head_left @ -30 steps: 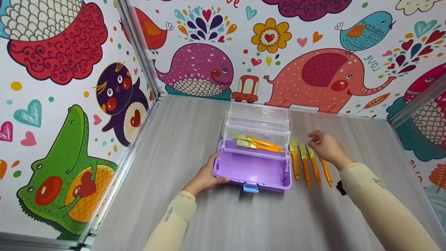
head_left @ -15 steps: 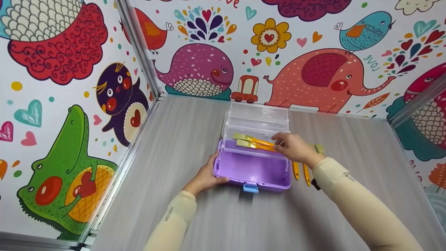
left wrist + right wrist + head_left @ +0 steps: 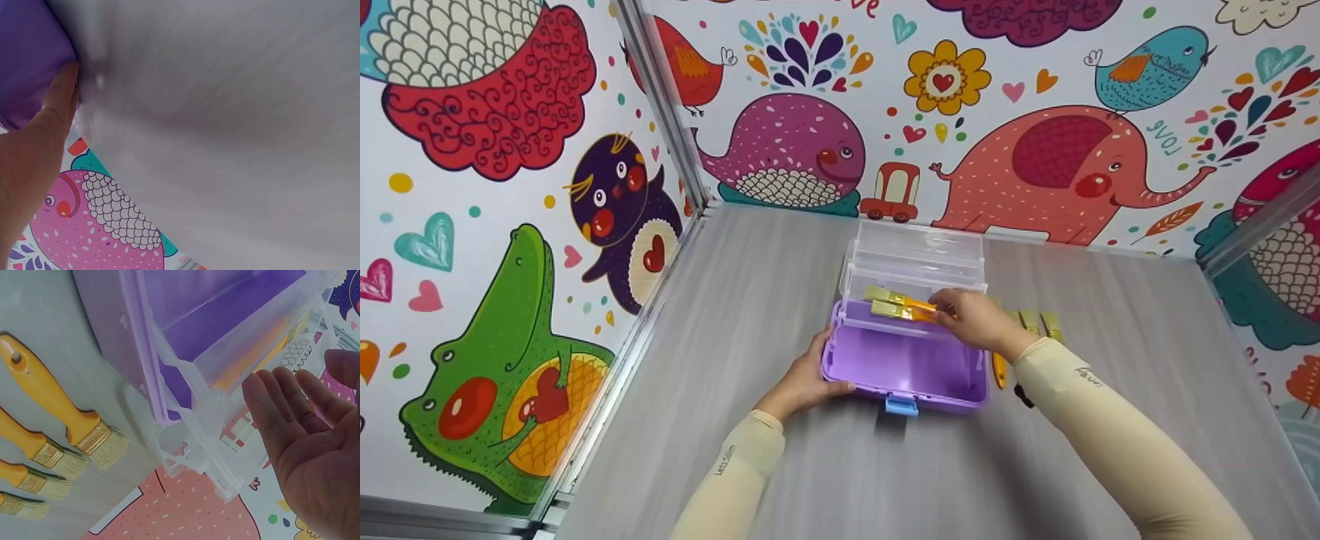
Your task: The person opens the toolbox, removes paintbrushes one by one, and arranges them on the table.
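Observation:
A purple plastic toolbox (image 3: 900, 360) with a blue latch stands open on the table. My left hand (image 3: 808, 379) holds its left front corner, thumb at the front rim and fingers along the side wall (image 3: 34, 62). Two flat paintbrushes (image 3: 896, 310) with orange handles lie in the clear raised tray (image 3: 855, 319). Over the right part of that tray is my right hand (image 3: 979, 319), fingertips at the handle ends in the head view. In the right wrist view its fingers (image 3: 270, 405) are loosely bent, thumb apart, nothing seen between them.
Several more paintbrushes (image 3: 50, 394) lie side by side on the table to the toolbox's right, partly hidden by my right arm in the head view. The clear lid (image 3: 919, 241) leans back toward the printed rear wall (image 3: 1005, 150). Another printed wall (image 3: 510, 195) rises at left.
My right hand has moved left from the brushes on the table to over the tray, then slightly further left along the handles. My left hand stays on the toolbox.

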Demonstrator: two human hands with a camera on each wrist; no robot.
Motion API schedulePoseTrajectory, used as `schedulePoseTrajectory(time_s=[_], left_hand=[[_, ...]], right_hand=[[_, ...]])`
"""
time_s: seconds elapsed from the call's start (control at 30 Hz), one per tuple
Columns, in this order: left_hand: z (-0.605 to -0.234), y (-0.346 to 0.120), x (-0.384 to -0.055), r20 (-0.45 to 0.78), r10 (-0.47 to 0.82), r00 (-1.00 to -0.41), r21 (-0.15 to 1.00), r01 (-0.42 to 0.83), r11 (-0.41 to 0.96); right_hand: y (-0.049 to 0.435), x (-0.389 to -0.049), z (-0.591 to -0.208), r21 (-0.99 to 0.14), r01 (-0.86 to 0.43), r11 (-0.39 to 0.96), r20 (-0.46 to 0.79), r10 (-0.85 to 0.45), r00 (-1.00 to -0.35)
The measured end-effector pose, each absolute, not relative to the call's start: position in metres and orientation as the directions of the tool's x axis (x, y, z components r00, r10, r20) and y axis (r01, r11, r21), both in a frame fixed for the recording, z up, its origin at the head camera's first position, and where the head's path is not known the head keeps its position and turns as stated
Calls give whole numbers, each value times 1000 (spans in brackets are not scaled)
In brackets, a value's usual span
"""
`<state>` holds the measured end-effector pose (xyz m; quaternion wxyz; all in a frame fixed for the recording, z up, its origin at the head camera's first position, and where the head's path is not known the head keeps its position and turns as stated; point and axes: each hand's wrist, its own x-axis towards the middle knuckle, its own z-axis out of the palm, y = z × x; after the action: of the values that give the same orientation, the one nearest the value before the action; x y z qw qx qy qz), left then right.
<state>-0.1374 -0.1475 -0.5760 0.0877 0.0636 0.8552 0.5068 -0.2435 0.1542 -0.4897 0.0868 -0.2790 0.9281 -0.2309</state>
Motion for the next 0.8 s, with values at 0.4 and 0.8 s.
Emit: schedulePoseTrajectory(time_s=[0.4, 0.8], left_hand=[[-574, -146, -136, -93, 189, -978, 880, 8, 476], [-573, -147, -135, -111, 189, -976, 881, -9, 474]], right_hand=[[147, -244, -489, -365, -523, 771, -52, -578, -815], [144, -241, -492, -352, -533, 770, -64, -588, -806]])
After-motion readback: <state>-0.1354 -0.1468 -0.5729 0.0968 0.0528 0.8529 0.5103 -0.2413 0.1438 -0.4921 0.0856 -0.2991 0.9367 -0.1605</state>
